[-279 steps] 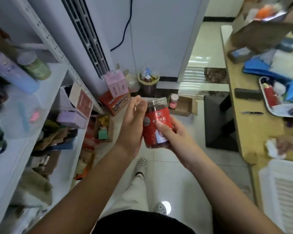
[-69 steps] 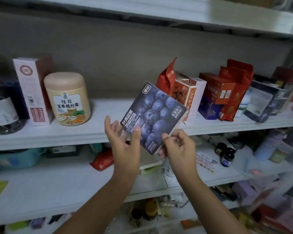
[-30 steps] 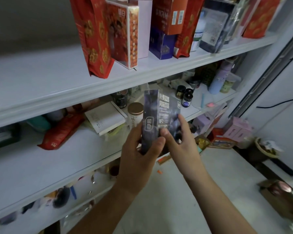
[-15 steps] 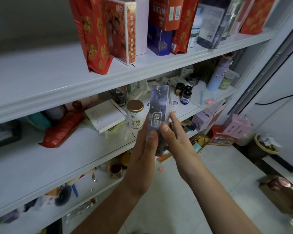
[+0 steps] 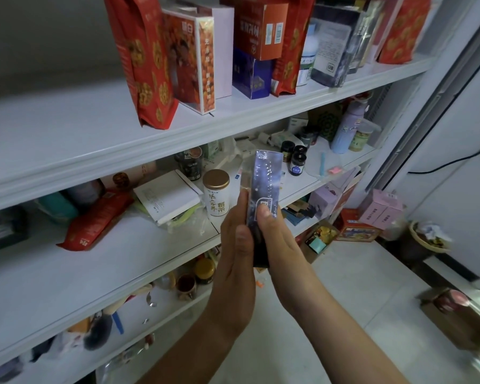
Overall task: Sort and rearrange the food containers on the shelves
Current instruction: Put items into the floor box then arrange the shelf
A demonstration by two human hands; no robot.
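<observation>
Now both hands clasp a dark blue box (image 5: 265, 184) upright, narrow edge toward the camera, in front of the middle shelf (image 5: 117, 259). Left hand (image 5: 237, 245) — thumb flat along the near edge, fingers together up the left face. Right hand (image 5: 279, 241) — thumb pressed on the logo; its fingers are hidden behind the box. A gold-lidded tin (image 5: 216, 192) stands at the box's nine o'clock.

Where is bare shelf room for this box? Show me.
Upper shelf: bare left of the tall red pouch, room for the dark box; packed with boxes to its right. Middle shelf: bare in front of the flat red packet; crowded from the gold-lidded tin rightward.
</observation>
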